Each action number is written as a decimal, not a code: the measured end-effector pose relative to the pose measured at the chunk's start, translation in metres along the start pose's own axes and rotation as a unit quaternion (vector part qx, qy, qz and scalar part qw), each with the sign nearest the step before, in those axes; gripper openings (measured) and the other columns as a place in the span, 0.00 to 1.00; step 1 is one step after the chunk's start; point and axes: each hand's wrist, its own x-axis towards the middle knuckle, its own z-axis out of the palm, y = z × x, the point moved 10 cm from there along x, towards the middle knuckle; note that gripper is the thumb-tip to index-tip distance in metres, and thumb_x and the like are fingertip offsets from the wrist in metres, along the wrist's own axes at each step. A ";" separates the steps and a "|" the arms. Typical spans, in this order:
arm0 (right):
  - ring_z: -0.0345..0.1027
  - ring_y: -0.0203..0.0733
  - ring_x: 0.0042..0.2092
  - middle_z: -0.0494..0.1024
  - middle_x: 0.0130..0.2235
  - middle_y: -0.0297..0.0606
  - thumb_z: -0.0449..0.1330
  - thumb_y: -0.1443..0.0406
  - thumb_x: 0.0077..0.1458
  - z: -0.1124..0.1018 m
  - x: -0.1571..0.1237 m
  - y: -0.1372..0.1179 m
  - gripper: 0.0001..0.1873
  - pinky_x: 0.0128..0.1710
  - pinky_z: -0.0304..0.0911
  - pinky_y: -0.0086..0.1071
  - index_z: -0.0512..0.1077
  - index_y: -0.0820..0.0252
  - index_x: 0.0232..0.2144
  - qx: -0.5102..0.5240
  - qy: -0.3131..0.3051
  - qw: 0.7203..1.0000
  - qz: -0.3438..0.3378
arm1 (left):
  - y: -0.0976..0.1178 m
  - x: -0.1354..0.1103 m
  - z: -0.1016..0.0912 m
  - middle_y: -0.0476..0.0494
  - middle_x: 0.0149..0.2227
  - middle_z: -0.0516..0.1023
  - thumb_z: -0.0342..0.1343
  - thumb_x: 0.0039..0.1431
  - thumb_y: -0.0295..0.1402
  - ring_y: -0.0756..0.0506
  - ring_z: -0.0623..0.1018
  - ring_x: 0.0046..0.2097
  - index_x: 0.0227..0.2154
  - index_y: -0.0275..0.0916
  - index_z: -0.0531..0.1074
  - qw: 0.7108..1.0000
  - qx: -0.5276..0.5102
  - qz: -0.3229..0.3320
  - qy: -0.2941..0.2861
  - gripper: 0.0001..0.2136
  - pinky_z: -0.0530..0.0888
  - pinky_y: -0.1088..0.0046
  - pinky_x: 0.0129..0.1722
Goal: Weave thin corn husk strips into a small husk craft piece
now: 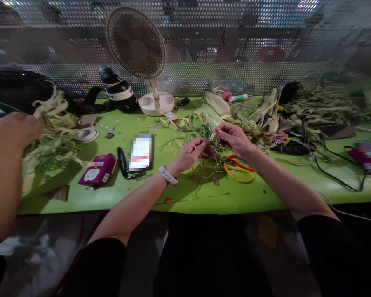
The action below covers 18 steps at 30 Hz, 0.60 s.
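Note:
My left hand [190, 153], with a white watch at the wrist, is closed in a pinch on a small red piece just above the green table [185, 198]. My right hand [231, 138] is raised a little higher and pinches a thin pale strip of husk [213, 135]. Both hands meet over a tangle of thin green strands [204, 134]. Red-and-yellow handled scissors [238, 169] lie on the table just under my right wrist. What exactly the left fingers hold is too small to name.
Another person's arm [3, 165] reaches in at the left over a pile of husks [54, 123]. A phone [140, 152], a pink device [97, 170], a tape roll [87, 134], a desk fan [139, 45] and a black bottle [116, 88] stand behind. Corn husks [266, 113] and cables [327, 165] cover the right side.

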 end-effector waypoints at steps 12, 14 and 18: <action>0.60 0.29 0.24 0.66 0.23 0.25 0.72 0.44 0.41 -0.001 0.002 0.000 0.26 0.25 0.60 0.27 0.69 0.56 0.27 0.025 0.005 0.999 -0.028 | 0.005 -0.001 -0.004 0.50 0.30 0.79 0.65 0.56 0.38 0.51 0.79 0.33 0.35 0.39 0.73 0.982 -0.182 0.006 0.044 0.10 0.77 0.73 0.37; 0.60 0.29 0.24 0.67 0.23 0.26 0.71 0.44 0.42 -0.003 0.002 -0.002 0.26 0.25 0.60 0.27 0.70 0.57 0.27 0.006 0.010 0.999 -0.041 | 0.004 0.000 -0.002 0.49 0.29 0.79 0.66 0.55 0.41 0.50 0.79 0.32 0.37 0.39 0.74 0.984 -0.175 -0.003 0.021 0.13 0.77 0.71 0.36; 0.61 0.31 0.25 0.69 0.23 0.28 0.70 0.43 0.43 -0.001 0.001 -0.008 0.25 0.26 0.60 0.29 0.73 0.58 0.25 -0.074 0.004 0.996 -0.058 | -0.005 0.000 -0.001 0.47 0.30 0.81 0.65 0.53 0.47 0.47 0.80 0.33 0.39 0.38 0.76 0.991 -0.126 -0.043 -0.007 0.18 0.78 0.67 0.36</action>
